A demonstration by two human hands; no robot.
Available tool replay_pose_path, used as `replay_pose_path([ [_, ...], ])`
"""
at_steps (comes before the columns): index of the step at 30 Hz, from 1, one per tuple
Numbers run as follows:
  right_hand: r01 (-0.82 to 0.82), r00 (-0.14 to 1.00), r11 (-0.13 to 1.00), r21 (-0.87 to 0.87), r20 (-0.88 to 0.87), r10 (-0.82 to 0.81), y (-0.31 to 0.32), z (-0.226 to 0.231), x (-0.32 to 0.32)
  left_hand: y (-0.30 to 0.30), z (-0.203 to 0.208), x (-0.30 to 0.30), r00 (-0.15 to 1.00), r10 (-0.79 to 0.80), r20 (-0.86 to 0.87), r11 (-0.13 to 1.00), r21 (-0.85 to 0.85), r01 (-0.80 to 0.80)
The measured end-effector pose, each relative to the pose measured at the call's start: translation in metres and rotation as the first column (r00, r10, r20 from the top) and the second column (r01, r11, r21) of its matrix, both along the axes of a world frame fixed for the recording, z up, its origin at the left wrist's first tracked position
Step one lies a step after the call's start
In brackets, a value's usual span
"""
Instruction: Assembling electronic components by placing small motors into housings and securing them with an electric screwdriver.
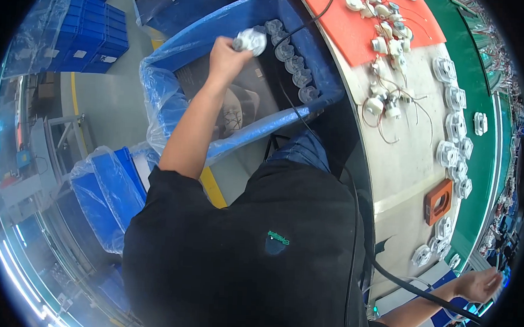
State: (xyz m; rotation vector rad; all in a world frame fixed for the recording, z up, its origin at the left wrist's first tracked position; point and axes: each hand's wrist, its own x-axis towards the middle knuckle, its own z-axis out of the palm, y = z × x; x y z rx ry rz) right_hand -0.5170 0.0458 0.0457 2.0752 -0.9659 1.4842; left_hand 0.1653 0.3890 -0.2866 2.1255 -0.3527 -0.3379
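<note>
Clear-white round housing pinched in left hand's fingers, up over a blue crate with clear film liner. Right hand well apart, at far lower right; blurred at the rim, so can't tell if it grips anything. Similar clear cups lined up along the crate's right side.

Writing: small green lettering on the black shirt; white labels on stacked blue bins, too small to read.

Surface: pale worktable, orange-red mat at its top end, wired white parts on and below it, white housings along the green strip, brick-orange block with an opening.

Room: grey floor, yellow floor stripe.
</note>
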Motion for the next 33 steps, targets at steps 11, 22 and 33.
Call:
replay_pose_path([
  [11, 0.108, 0.878, 0.936, 0.334, -0.474, 0.067, 0.062, -0.049, 0.019, -0.122, -0.188, 0.024, 0.765, 0.563, -0.313, 0.814, 0.372, -0.446],
  [22, 0.092, 0.937, 0.864, 0.494, -0.337, 0.093, 0.051, -0.094, 0.051, 0.018, -0.253, 0.165, 0.847, -0.446, 0.291, 0.727, 0.669, 0.153],
  [33, 0.104, 0.984, 0.809, 0.579, -0.176, -0.001, 0.076, -0.076, 0.026, -0.296, 0.263, -0.061, 0.539, -0.527, 0.658, 0.577, -0.189, 0.794],
])
